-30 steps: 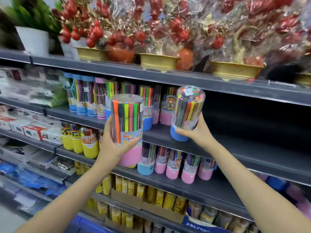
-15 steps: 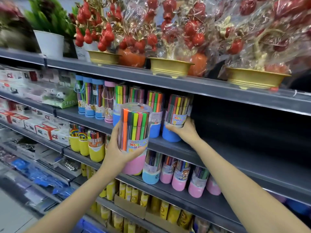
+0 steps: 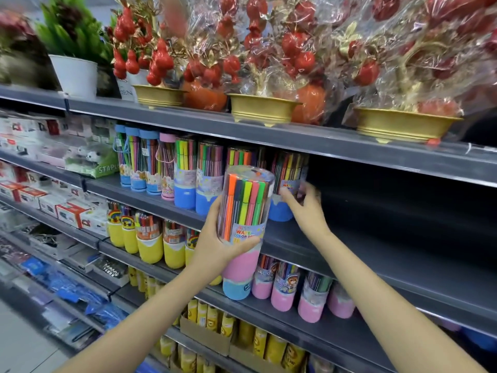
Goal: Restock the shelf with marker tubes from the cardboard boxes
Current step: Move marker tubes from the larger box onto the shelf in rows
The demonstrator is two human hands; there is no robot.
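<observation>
Pink-based marker tube (image 3: pixel 243 219) in left hand (image 3: pixel 215 243); right hand (image 3: pixel 304 208) at blue-based shelf tube (image 3: pixel 282 208).

Store aisle w/ dark grey metal shelving (image 3: pixel 349 146) in several tiers. On top tier: white pot (image 3: pixel 76 76) w/ green plant far left, gold bowls (image 3: pixel 262 109) of red fruit decor wrapped in clear film to its right. Left of shelving's middle tier: stapler boxes (image 3: pixel 67 211). Below shelving, bottom left: pale floor (image 3: pixel 18 345). Bright, even light.

Two bare forearms, no sleeves in view, no watch, rings or bands on either wrist; left hand (image 3: pixel 215 246) and right hand (image 3: pixel 306 211) ungloved, nails short and unpainted.
</observation>
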